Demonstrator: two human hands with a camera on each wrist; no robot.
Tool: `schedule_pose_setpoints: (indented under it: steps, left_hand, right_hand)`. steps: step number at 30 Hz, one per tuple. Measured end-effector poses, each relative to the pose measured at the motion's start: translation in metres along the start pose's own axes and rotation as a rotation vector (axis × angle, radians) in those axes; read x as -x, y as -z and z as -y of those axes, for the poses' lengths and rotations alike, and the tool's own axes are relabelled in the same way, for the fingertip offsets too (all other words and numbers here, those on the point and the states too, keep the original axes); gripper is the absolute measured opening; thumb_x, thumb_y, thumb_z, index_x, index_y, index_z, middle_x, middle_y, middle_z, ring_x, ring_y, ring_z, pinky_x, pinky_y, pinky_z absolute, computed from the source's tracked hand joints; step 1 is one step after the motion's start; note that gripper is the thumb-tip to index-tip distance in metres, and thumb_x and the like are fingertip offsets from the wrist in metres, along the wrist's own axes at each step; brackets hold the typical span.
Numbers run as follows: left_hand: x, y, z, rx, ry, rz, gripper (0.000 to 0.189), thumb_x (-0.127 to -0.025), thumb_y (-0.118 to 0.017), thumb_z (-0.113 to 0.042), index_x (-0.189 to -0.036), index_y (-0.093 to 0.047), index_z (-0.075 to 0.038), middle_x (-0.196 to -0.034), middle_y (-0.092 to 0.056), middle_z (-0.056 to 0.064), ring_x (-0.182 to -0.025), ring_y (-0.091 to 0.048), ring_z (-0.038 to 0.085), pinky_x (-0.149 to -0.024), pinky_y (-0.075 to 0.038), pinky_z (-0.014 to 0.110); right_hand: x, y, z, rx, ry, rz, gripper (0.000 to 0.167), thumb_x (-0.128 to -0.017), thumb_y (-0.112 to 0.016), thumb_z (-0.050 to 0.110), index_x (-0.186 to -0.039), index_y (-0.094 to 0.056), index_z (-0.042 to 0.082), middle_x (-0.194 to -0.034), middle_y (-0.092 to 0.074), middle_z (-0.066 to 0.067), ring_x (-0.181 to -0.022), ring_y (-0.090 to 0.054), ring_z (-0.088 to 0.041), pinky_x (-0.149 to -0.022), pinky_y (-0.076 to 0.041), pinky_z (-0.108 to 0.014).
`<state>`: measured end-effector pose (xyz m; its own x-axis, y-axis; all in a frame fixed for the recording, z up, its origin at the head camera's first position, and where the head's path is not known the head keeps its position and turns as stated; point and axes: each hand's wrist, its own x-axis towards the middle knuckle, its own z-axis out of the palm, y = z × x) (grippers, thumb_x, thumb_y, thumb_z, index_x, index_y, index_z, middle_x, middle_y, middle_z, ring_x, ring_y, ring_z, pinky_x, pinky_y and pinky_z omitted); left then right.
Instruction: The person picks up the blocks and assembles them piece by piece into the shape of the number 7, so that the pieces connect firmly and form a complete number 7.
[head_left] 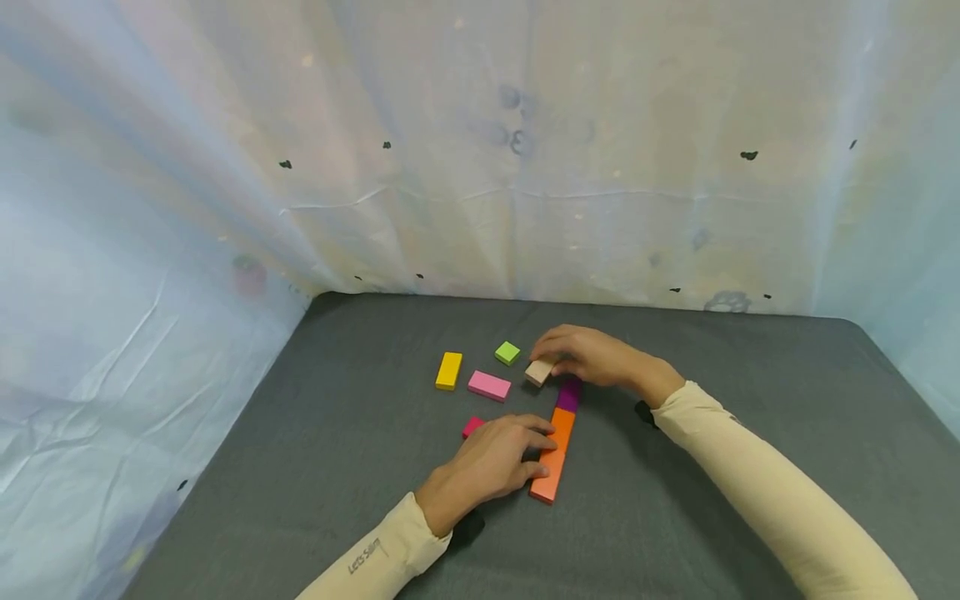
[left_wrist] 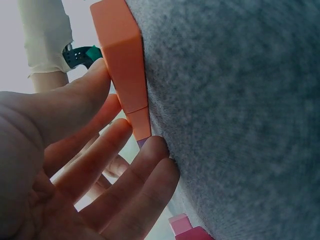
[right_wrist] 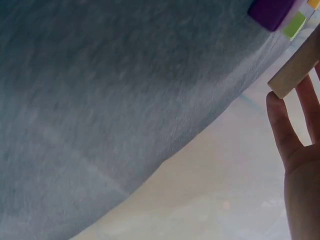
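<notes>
My left hand [head_left: 487, 458] touches the left side of a row of blocks with its thumb and fingertips. The row has a coral block [head_left: 545, 487] nearest me, an orange block [head_left: 561, 421] after it, and a purple block [head_left: 569, 396] at the far end. In the left wrist view the coral block [left_wrist: 122, 65] and the orange one meet end to end. Just past the purple block, my right hand [head_left: 596, 357] pinches a plain wooden block [head_left: 537, 372]. The right wrist view shows this wooden block [right_wrist: 295, 67] tilted between the fingers, above the cloth.
Left of the row lie a pink block [head_left: 489, 386], a yellow block [head_left: 448, 372] and a small green block [head_left: 507, 353]. A magenta block [head_left: 472, 426] is partly hidden behind my left hand. Dark grey cloth [head_left: 337, 467] covers the table, with pale curtains [head_left: 525, 167] around it.
</notes>
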<state>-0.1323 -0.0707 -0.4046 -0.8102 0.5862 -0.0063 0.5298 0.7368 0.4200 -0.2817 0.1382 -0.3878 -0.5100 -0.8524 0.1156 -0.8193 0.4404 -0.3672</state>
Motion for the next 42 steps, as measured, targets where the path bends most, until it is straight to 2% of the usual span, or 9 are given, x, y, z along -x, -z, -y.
schedule_pose_setpoints:
  steps: [5, 9, 20, 32, 42]
  left_hand:
    - [-0.002, 0.001, 0.001, -0.008, 0.007, 0.0, 0.034, -0.089, -0.075, -0.031, -0.122, -0.073, -0.022, -0.136, -0.061, -0.013, -0.126, -0.058, 0.009, -0.103, -0.05, 0.031]
    - [0.001, 0.0, 0.001, -0.011, 0.013, 0.01, 0.035, -0.089, -0.076, -0.031, -0.122, -0.073, -0.022, -0.136, -0.062, -0.013, -0.125, -0.058, 0.009, -0.103, -0.05, 0.03]
    - [0.004, -0.003, 0.002, 0.005, 0.008, 0.011, 0.034, -0.088, -0.076, -0.028, -0.122, -0.073, -0.021, -0.135, -0.063, -0.011, -0.124, -0.06, 0.01, -0.101, -0.051, 0.03]
    - [0.002, -0.003, 0.002, 0.015, 0.039, 0.004, 0.035, -0.086, -0.078, -0.03, -0.119, -0.074, -0.023, -0.133, -0.064, -0.012, -0.122, -0.061, 0.011, -0.1, -0.052, 0.03]
    - [0.002, -0.006, 0.002, 0.023, 0.027, 0.002, 0.035, -0.086, -0.078, -0.029, -0.12, -0.074, -0.021, -0.134, -0.064, -0.009, -0.124, -0.061, 0.012, -0.102, -0.051, 0.031]
  right_hand:
    - [0.006, 0.006, -0.004, 0.007, -0.015, -0.011, 0.033, -0.092, -0.07, 0.01, -0.125, -0.07, 0.015, -0.131, -0.064, -0.003, -0.124, -0.058, -0.024, -0.104, -0.049, -0.048]
    - [0.011, 0.005, -0.007, -0.001, -0.034, 0.012, 0.033, -0.093, -0.069, 0.009, -0.124, -0.07, 0.017, -0.132, -0.064, -0.004, -0.125, -0.057, -0.025, -0.104, -0.049, -0.049]
    - [0.023, 0.005, -0.02, 0.025, -0.022, 0.003, 0.035, -0.092, -0.069, 0.006, -0.125, -0.07, 0.017, -0.13, -0.065, -0.004, -0.122, -0.06, -0.024, -0.1, -0.051, -0.048]
    - [0.035, 0.005, -0.03, 0.035, -0.083, 0.014, 0.036, -0.091, -0.069, 0.004, -0.124, -0.07, 0.017, -0.131, -0.065, -0.005, -0.123, -0.06, -0.027, -0.1, -0.051, -0.049]
    - [0.04, 0.006, -0.039, 0.04, -0.102, 0.006, 0.037, -0.089, -0.07, -0.001, -0.123, -0.071, 0.015, -0.134, -0.063, -0.014, -0.127, -0.057, -0.033, -0.102, -0.049, -0.054]
